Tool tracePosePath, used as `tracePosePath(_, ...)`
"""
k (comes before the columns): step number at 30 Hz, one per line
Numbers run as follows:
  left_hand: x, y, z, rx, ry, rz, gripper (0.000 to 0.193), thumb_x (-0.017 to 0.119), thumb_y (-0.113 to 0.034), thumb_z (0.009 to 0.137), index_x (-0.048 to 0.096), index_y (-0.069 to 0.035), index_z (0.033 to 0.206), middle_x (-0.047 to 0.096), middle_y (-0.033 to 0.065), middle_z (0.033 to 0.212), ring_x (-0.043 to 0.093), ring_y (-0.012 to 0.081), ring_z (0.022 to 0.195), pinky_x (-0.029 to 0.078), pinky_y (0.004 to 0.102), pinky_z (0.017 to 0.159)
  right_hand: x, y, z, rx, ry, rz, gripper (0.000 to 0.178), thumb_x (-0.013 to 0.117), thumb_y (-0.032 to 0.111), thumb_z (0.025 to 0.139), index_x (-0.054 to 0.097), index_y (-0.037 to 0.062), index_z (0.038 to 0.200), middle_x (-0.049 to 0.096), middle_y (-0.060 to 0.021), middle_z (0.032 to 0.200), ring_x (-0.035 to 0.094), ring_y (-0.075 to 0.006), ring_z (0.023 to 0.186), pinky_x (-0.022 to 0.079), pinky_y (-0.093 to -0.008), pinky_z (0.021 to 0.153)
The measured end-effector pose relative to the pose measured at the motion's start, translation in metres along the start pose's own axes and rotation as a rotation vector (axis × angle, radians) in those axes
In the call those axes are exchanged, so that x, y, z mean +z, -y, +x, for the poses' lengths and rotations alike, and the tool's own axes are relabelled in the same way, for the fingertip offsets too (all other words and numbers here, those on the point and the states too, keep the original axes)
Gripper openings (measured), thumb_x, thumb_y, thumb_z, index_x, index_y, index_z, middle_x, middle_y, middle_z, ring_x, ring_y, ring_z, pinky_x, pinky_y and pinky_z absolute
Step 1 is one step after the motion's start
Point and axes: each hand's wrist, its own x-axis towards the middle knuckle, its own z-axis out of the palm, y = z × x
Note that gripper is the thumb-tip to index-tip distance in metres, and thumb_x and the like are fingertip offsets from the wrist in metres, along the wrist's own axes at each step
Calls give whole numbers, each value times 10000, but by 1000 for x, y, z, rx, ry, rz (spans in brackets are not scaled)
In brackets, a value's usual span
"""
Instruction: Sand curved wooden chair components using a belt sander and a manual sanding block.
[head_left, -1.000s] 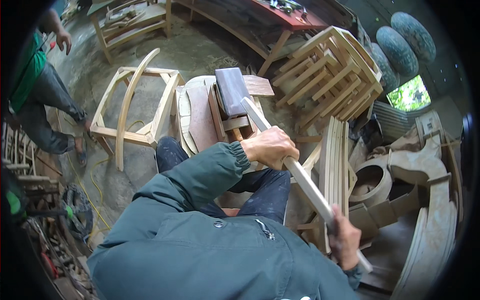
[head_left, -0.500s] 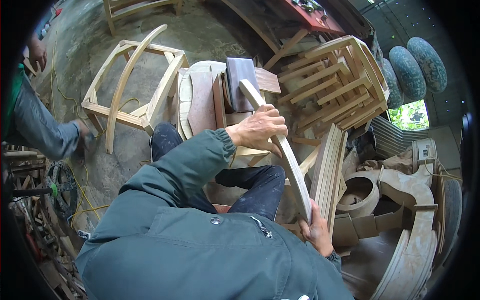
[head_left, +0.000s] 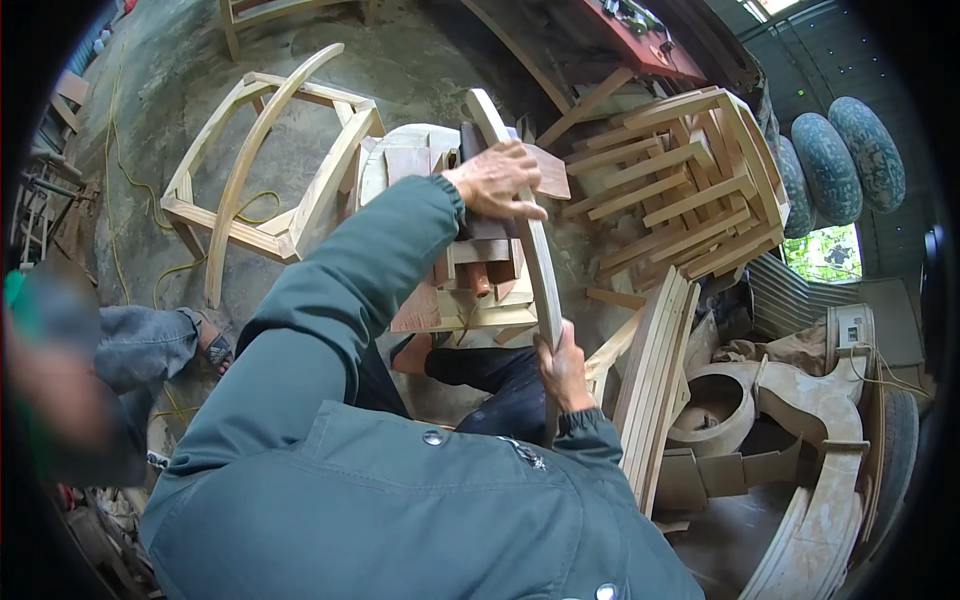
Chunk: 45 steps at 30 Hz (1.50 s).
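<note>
A long, slightly curved wooden slat (head_left: 543,280) slants across in front of me, its far end raised past the small work stand. My left hand (head_left: 495,180) is closed over its far part, fingers wrapped across the top. Lower down, my right hand (head_left: 566,368) grips the slat's near part, close to my jacket. Behind the left hand, a dark grey flat-faced block (head_left: 470,140) on the stand is mostly hidden. A brown rounded peg (head_left: 481,280) sticks out of the wooden stand (head_left: 425,316) between my legs.
On the left stands a wooden frame (head_left: 262,238) with a curved slat across it. Stacked chair-like frames (head_left: 690,180) and long boards (head_left: 652,370) lie to the right, beside a large dusty machine housing (head_left: 815,400). A blurred person (head_left: 140,345) is close at left.
Both hands and the slat have moved forward and left, the slat now covering much of the grey block. At left, the other person has come nearer.
</note>
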Motion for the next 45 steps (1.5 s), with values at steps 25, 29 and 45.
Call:
tracePosePath(25, -51, -210, -77, -420, -801, -1803, 1026, 699, -200, 1000, -65, -132, 1682, 343, 166, 1583, 491, 299, 1364, 417, 515, 1123, -90, -84, -216, 384, 770, 1324, 615, 514, 555, 1062, 523, -1, 1326, 714, -209, 860, 692, -238, 669, 560, -330, 598)
tracePosePath(29, -63, -200, -76, -454, -759, -1499, 922, 602, -100, 1054, -65, -182, 1686, 425, 194, 1537, 576, 292, 1297, 570, 452, 992, -40, -107, -230, 586, 791, 1759, 637, 423, 586, 1083, 533, -5, 1295, 659, -148, 925, 614, -227, 610, 519, -327, 544)
tracePosePath(45, -113, -150, -75, -647, -794, -793, 964, 770, -225, 942, 131, -135, 1657, 659, 206, 1107, 729, 246, 895, 632, 376, 766, -81, -145, -255, 425, 945, 879, 423, 813, 285, 898, 621, 32, 1177, 673, -55, 1012, 641, -131, 884, 504, -290, 753)
